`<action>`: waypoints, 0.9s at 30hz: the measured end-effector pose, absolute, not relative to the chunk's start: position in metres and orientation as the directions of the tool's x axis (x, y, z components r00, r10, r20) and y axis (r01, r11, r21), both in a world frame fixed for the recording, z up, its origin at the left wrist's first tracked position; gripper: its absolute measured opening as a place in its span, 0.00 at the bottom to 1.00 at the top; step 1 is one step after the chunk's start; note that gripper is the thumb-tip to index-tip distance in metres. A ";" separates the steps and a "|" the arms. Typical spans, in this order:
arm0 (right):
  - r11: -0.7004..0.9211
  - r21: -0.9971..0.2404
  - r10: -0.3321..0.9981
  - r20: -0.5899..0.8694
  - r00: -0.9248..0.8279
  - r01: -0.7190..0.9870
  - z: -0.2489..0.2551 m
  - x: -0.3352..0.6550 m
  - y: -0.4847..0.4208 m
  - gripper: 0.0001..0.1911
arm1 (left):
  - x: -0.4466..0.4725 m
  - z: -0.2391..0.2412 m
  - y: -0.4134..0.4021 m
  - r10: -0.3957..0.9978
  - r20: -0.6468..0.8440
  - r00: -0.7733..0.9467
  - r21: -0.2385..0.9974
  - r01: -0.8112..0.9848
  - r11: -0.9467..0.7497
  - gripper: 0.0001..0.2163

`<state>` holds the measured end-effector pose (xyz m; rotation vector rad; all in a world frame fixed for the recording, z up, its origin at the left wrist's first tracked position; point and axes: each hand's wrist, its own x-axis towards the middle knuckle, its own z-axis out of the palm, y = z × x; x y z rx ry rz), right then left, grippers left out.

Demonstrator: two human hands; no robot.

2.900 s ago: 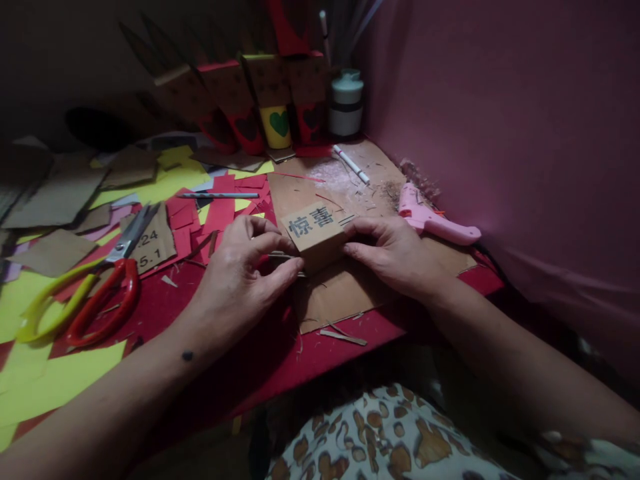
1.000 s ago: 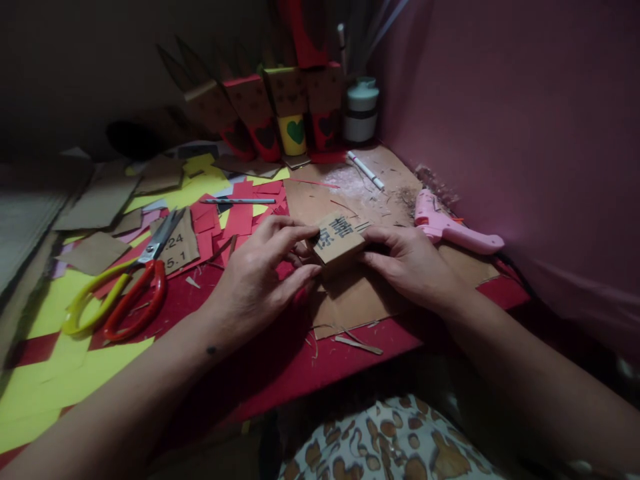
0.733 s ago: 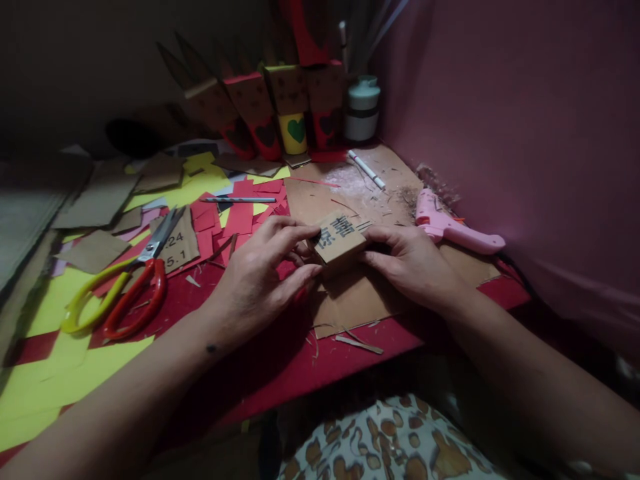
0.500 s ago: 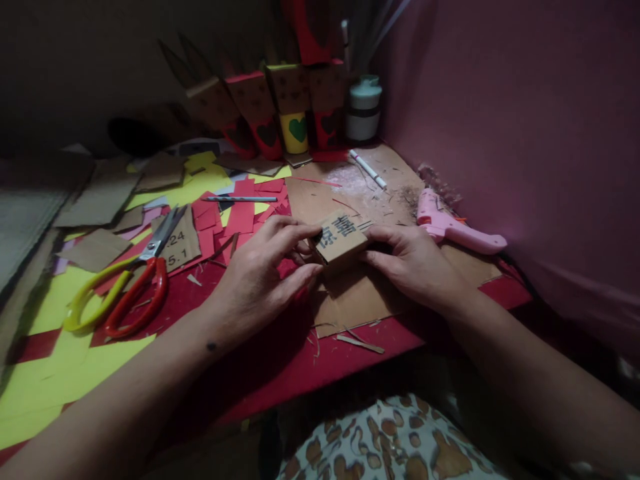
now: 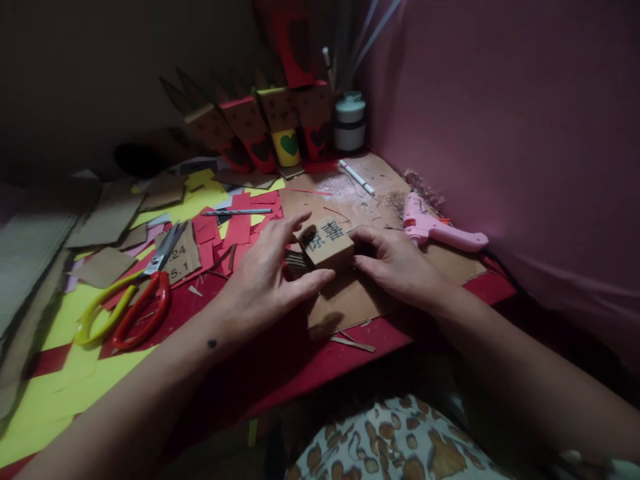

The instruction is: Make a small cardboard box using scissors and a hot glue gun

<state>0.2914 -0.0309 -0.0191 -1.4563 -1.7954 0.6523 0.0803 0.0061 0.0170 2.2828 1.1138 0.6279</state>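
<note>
A small brown cardboard box [image 5: 327, 243] with black printed characters on top rests on a cardboard sheet [image 5: 350, 303] at the table's middle. My right hand [image 5: 395, 263] grips the box's right side, fingers curled against it. To the box's left is my left hand [image 5: 267, 277], its fingers spread. The forefinger reaches past the box's top left corner and the thumb lies below its front edge. A bundle of thin strips [image 5: 295, 260] shows between the left hand and the box.
Red-and-yellow-handled scissors [image 5: 130, 310] lie at the left on red and yellow paper. A pink glue gun [image 5: 435, 227] lies at the right by the pink wall. At the back are heart-decorated boxes [image 5: 280, 130], a white jar [image 5: 349, 120], a white pen [image 5: 356, 177] and a thin pencil [image 5: 237, 212].
My left hand has let go of the box's left corner and its fingers have spread apart. My right hand keeps its hold. The view has shifted slightly.
</note>
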 end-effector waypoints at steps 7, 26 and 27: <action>0.247 -0.766 0.968 0.228 -0.109 0.593 -0.018 0.290 -0.033 0.13 | 0.089 0.013 0.012 0.866 0.147 0.479 0.653 0.611 -0.449 0.24; 0.219 -0.365 0.798 0.601 0.049 0.905 -0.010 0.327 -0.087 0.14 | 0.077 0.005 0.000 0.883 0.232 0.407 0.574 0.675 -0.463 0.23; 0.168 -0.289 0.794 0.607 0.045 0.942 -0.011 0.335 -0.092 0.15 | 0.077 0.005 -0.001 0.876 0.245 0.416 0.548 0.686 -0.479 0.23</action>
